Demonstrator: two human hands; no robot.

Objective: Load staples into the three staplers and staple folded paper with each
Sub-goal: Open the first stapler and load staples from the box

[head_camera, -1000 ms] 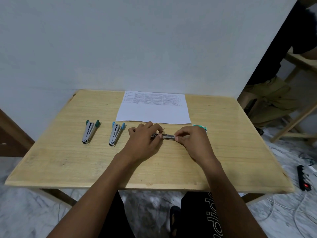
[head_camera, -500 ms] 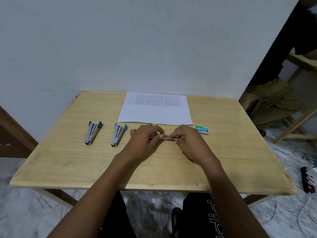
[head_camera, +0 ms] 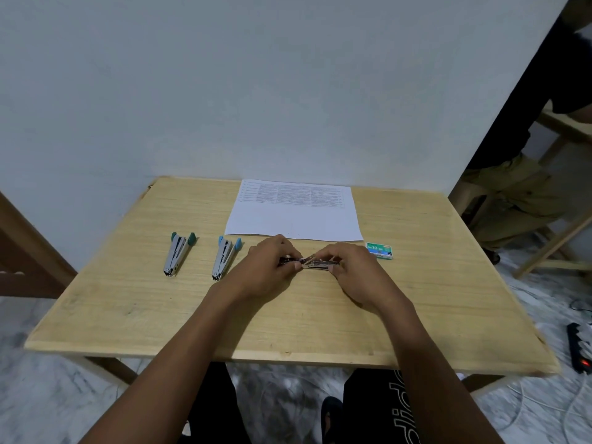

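Held stapler has its long axis left-right, spanning both hands: left hand pinches its left end, right hand pinches its right end, equally near.

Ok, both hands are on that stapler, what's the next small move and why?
Probably move the right hand to the staple box: the stapler, which it and the left hand grip, looks opened, and the box lies just beside that hand.
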